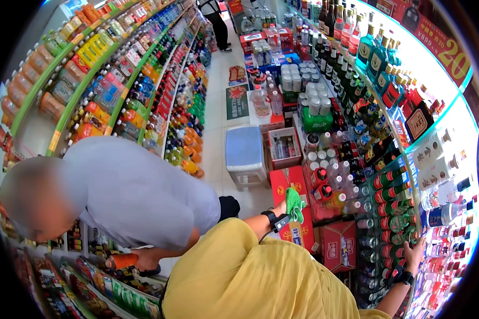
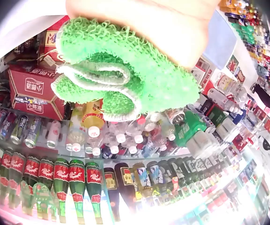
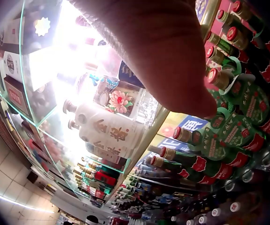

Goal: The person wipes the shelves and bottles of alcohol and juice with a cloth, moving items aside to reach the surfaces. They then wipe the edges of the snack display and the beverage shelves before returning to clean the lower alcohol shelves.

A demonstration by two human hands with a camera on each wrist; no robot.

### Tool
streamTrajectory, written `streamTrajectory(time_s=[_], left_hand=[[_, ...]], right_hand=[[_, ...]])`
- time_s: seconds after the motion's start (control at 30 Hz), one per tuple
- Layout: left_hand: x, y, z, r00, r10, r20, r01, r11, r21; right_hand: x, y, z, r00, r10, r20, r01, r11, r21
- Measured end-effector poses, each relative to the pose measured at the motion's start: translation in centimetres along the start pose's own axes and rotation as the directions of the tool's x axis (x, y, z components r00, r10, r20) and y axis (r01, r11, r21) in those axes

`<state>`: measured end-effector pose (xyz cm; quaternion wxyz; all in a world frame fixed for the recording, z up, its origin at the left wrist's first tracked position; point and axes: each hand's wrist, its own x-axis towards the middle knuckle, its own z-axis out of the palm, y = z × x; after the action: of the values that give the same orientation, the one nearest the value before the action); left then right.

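My left hand [image 1: 280,208] holds a bunched green cloth [image 1: 294,204] with white edging, above red cartons on the floor side of the aisle. In the left wrist view the fluffy green cloth [image 2: 125,70] hangs folded below the hand [image 2: 163,23]. On the right, my right hand [image 1: 414,256] reaches to the shelf edge beside green bottles [image 1: 394,223] with red labels. The right wrist view has a digit of the right hand [image 3: 158,61] close to the necks of green bottles [image 3: 228,131] with paper collars; its other fingers are hidden there.
White bottles [image 1: 436,165] stand on the lit upper shelf. A person in a grey shirt [image 1: 138,186] bends at the left shelves, one hand at an orange item [image 1: 121,260]. A blue-topped stool [image 1: 245,146], a red carton [image 1: 338,245] and stacked drinks narrow the aisle.
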<state>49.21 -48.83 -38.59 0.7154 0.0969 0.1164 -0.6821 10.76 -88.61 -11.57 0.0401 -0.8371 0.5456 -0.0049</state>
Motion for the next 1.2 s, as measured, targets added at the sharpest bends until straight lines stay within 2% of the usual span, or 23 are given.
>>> streamTrajectory(time_s=[0.03, 0.1, 0.13, 0.17, 0.23, 0.33, 0.43, 0.47, 0.57, 0.6, 0.63, 0.83, 0.87, 0.9, 0.97, 1.0, 1.03, 1.1, 1.2], left_hand=[[-0.6, -0.2, 1.2, 1.0, 0.013, -0.016, -0.012, 0.999, 0.05], [-1.6, -0.8, 3.1, 0.981, 0.143, -0.13, -0.128, 0.985, 0.119], [-1.7, -0.6, 2.4, 0.994, 0.089, -0.063, -0.087, 0.996, 0.032], [-1.8, -0.4, 1.8, 0.996, 0.066, -0.059, -0.066, 0.998, -0.008], [-2.7, -0.5, 2.3, 0.997, 0.064, -0.051, -0.061, 0.997, 0.054], [-3.7, -1.0, 3.6, 0.971, 0.161, -0.179, -0.154, 0.987, 0.053], [-5.5, -1.5, 6.2, 0.935, 0.207, -0.287, -0.157, 0.969, 0.188], [-5.4, -1.4, 4.8, 0.933, 0.182, -0.31, -0.145, 0.98, 0.139], [-7.0, -2.2, 6.0, 0.92, 0.265, -0.289, -0.207, 0.954, 0.217], [-6.9, -2.1, 4.7, 0.929, 0.247, -0.274, -0.198, 0.96, 0.196], [-7.0, -1.1, 1.4, 0.991, 0.049, -0.128, -0.043, 0.998, 0.045], [-11.0, -2.9, 0.8, 0.969, 0.227, -0.092, -0.229, 0.973, -0.006], [-12.4, -3.0, 1.2, 0.977, 0.169, -0.126, -0.184, 0.976, -0.119], [-13.9, -3.5, 3.4, 0.929, 0.27, -0.251, -0.289, 0.957, -0.04], [-16.8, -2.5, 1.7, 0.934, 0.271, -0.231, -0.183, 0.923, 0.339], [-17.8, -2.6, 1.6, 0.939, 0.24, -0.246, -0.225, 0.97, 0.091], [-18.6, -2.6, 1.4, 0.945, 0.21, -0.249, -0.253, 0.954, -0.158], [-20.2, -2.6, 1.1, 0.908, 0.306, -0.287, -0.347, 0.932, -0.103], [-21.9, -2.1, 0.7, 0.837, 0.438, -0.329, -0.465, 0.885, -0.004]], right_hand=[[0.0, 0.1, 0.1, 1.0, -0.003, -0.009, 0.003, 1.0, 0.002], [0.0, 0.3, 0.4, 1.0, -0.008, -0.03, 0.009, 1.0, 0.007], [-0.3, -0.3, -0.3, 1.0, -0.013, -0.018, 0.013, 1.0, -0.01], [-0.2, -0.4, -0.2, 1.0, -0.011, -0.023, 0.011, 1.0, -0.004], [-0.2, -0.1, 0.1, 0.999, -0.011, -0.031, 0.012, 1.0, 0.004], [0.0, -0.3, 0.0, 1.0, -0.002, -0.021, 0.003, 0.999, 0.034], [0.3, 0.5, 0.7, 0.999, -0.026, -0.045, 0.028, 0.999, 0.033], [0.5, 0.7, 0.8, 0.999, -0.024, -0.043, 0.026, 0.999, 0.026], [0.5, 0.5, 0.5, 0.999, -0.012, -0.034, 0.013, 0.999, 0.041], [0.5, 0.3, 0.3, 1.0, -0.007, -0.03, 0.009, 0.999, 0.054], [0.4, 0.1, 0.3, 1.0, -0.002, -0.026, 0.004, 0.998, 0.069], [1.7, 2.0, 2.1, 0.999, -0.017, -0.045, 0.022, 0.993, 0.113], [2.0, 2.4, 2.1, 0.999, -0.025, -0.039, 0.029, 0.993, 0.117], [2.0, 2.2, 2.1, 0.999, -0.012, -0.047, 0.016, 0.997, 0.082], [1.5, 1.0, 1.1, 1.0, -0.014, 0.0, 0.014, 0.999, 0.031], [1.5, 0.7, 1.1, 1.0, -0.007, -0.019, 0.007, 1.0, 0.003], [0.8, -0.7, 0.1, 1.0, 0.007, 0.01, -0.007, 1.0, -0.011], [1.8, 0.0, 0.3, 0.998, 0.001, 0.06, -0.003, 1.0, 0.023], [4.3, 3.6, 2.2, 0.998, 0.013, 0.062, -0.027, 0.976, 0.217]])
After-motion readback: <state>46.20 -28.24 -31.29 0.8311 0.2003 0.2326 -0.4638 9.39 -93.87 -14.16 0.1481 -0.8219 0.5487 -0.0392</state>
